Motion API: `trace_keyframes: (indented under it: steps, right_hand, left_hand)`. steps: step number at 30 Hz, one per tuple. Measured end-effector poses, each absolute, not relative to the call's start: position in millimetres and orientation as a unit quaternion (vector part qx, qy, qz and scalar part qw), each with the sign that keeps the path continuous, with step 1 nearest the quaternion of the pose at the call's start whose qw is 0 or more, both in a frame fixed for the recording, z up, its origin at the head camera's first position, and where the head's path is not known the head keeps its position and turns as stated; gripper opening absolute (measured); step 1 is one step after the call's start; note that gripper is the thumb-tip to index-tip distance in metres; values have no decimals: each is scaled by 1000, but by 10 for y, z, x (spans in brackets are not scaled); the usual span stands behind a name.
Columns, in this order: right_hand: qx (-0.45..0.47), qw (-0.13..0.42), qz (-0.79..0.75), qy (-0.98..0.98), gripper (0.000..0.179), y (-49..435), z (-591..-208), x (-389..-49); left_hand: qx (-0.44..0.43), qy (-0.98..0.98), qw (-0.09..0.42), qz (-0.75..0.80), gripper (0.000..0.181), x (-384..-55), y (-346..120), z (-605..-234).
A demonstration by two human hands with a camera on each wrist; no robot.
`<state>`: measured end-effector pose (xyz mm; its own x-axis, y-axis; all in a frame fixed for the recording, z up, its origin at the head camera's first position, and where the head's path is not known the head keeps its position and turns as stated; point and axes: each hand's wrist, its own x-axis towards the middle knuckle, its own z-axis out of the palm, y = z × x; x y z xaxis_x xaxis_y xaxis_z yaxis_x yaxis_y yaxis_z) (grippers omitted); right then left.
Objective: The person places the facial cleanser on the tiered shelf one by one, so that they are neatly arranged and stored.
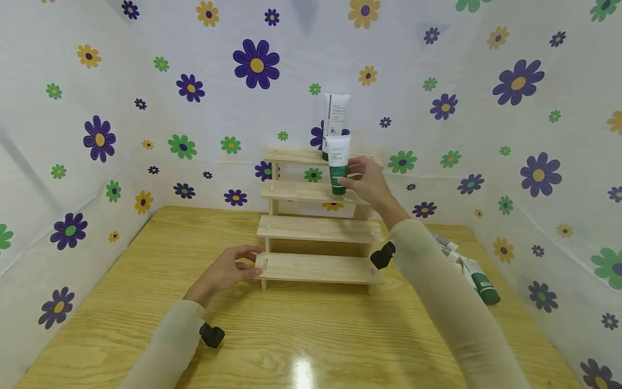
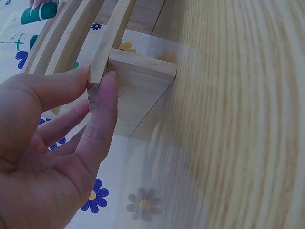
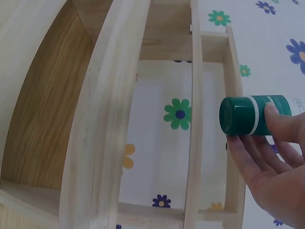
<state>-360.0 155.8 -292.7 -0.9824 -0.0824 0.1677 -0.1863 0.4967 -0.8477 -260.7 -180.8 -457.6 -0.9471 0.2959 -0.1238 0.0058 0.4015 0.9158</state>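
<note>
My right hand (image 1: 365, 178) grips a white and green squeeze tube (image 1: 338, 151) around its green lower part, cap down. In the right wrist view the tube's green cap (image 3: 237, 116) is apart from the wooden steps, beside the upper ones. A taller white tube (image 1: 336, 112) stands on the top step of the wooden tiered rack (image 1: 318, 228), partly hidden behind the held one. With thumb and fingers my left hand (image 1: 233, 268) pinches the left end of the lowest step (image 2: 101, 71).
More tubes (image 1: 478, 280) lie in a pile on the right side of the wooden table (image 1: 311, 329). Behind the rack and along both sides hangs a white flower-printed cloth (image 1: 311, 59).
</note>
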Motion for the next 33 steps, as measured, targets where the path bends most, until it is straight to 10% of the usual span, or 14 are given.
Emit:
trace_keyframes:
  steps: [33]
  right_hand:
    - [150,71,550,-819,48,977,-3162,-3723]
  left_hand:
    - [100,832,129,531,56,-2620,-1810,-4592]
